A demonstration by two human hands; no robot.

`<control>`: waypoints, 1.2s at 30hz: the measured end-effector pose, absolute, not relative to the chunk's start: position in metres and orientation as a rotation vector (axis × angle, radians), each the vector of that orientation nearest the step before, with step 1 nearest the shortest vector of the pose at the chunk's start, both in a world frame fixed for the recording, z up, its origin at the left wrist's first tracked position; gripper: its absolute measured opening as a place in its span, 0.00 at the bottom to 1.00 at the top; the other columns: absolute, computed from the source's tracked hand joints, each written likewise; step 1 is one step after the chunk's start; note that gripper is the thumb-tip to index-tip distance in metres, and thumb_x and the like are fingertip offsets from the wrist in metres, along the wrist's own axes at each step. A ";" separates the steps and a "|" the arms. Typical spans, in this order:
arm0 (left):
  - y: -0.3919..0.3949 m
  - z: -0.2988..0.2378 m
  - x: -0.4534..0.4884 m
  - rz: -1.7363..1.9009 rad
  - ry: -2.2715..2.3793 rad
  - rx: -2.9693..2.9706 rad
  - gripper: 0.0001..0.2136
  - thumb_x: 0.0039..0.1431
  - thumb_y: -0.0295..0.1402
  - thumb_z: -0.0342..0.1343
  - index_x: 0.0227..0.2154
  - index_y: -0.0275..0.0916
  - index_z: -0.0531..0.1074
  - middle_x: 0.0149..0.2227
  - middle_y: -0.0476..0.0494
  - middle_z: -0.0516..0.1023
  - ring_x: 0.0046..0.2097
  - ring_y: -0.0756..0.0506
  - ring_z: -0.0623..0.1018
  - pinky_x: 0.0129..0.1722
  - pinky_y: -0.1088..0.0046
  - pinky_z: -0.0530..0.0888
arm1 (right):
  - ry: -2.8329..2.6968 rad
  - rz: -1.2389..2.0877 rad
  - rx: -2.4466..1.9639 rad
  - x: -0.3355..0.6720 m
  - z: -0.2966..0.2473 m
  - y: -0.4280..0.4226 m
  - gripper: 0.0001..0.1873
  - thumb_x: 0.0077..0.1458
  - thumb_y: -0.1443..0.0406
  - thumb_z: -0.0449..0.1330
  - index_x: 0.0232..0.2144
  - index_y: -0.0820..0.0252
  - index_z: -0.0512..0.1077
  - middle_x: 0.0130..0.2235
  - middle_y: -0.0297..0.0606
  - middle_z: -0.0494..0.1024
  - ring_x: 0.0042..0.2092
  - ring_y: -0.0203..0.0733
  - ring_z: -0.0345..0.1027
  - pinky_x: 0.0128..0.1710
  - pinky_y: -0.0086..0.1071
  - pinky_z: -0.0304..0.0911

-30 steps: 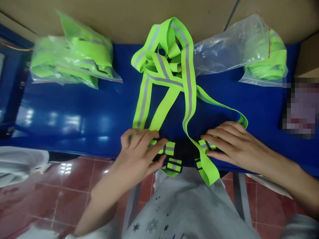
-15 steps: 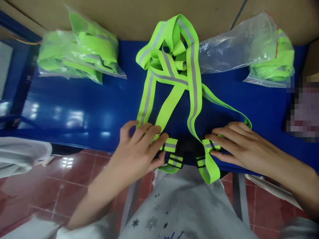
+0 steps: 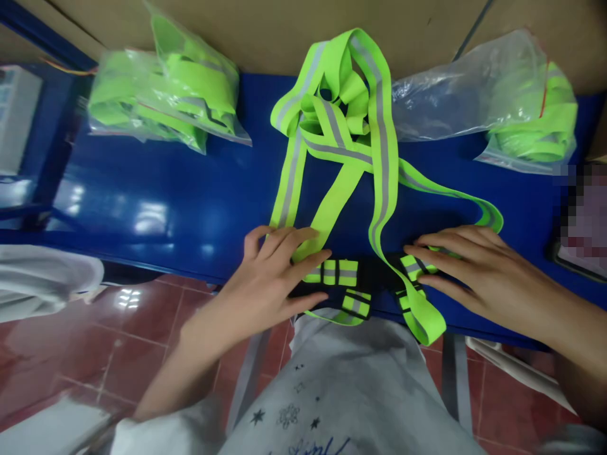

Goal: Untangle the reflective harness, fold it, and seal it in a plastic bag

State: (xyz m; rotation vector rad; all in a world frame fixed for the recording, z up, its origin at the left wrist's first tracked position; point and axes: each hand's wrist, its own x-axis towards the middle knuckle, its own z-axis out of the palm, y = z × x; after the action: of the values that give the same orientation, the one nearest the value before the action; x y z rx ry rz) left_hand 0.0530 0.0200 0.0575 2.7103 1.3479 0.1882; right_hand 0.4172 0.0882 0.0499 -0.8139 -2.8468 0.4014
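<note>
A neon-green reflective strap vest (image 3: 341,145) with grey stripes lies spread on the blue table (image 3: 190,202), its tangled upper loops against the cardboard at the back. Its black waist belt (image 3: 374,275) runs along the table's near edge. My left hand (image 3: 270,278) lies flat with fingers stretched out on the left straps and the belt's left end. My right hand (image 3: 469,265) lies flat, fingers extended, pressing the belt's right end and a green strap loop. Strap ends hang over the edge toward my lap.
A clear bag of folded green vests (image 3: 161,101) sits at the back left. Another clear bag (image 3: 502,107), partly filled with green straps, sits at the back right. A cardboard wall (image 3: 265,31) stands behind the table. Red floor tiles (image 3: 95,341) show below.
The view shifted slightly, so everything sits further right in the picture. Both hands stay flat on the belt; the belt's left end now lies more stretched out sideways.
</note>
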 end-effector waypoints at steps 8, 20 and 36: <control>0.017 0.072 0.050 0.074 1.944 2.752 0.16 0.72 0.47 0.59 0.47 0.39 0.79 0.57 0.29 0.78 0.58 0.25 0.76 0.56 0.37 0.65 | -2.871 0.246 -1.033 0.439 0.051 0.096 0.20 0.74 0.60 0.56 0.62 0.60 0.75 0.60 0.49 0.78 0.59 0.56 0.72 0.55 0.50 0.66; 0.037 0.057 0.058 0.270 2.334 2.405 0.14 0.73 0.43 0.58 0.44 0.37 0.82 0.38 0.38 0.82 0.41 0.35 0.79 0.39 0.58 0.66 | -2.918 0.205 -1.065 0.444 0.058 0.104 0.20 0.75 0.59 0.54 0.60 0.58 0.76 0.58 0.50 0.81 0.57 0.54 0.76 0.54 0.50 0.71; 0.098 0.048 0.085 0.175 0.884 2.759 0.24 0.67 0.43 0.67 0.58 0.34 0.72 0.55 0.36 0.78 0.52 0.37 0.80 0.51 0.59 0.75 | -2.912 -0.020 -1.094 0.325 0.059 0.082 0.20 0.69 0.54 0.65 0.48 0.68 0.79 0.43 0.47 0.82 0.46 0.54 0.74 0.50 0.45 0.58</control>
State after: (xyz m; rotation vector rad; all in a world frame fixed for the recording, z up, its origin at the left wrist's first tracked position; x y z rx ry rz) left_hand 0.0848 0.0978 0.0479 2.7594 0.8837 0.1752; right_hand 0.3252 0.0816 0.0592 -1.0939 -2.9125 -0.0200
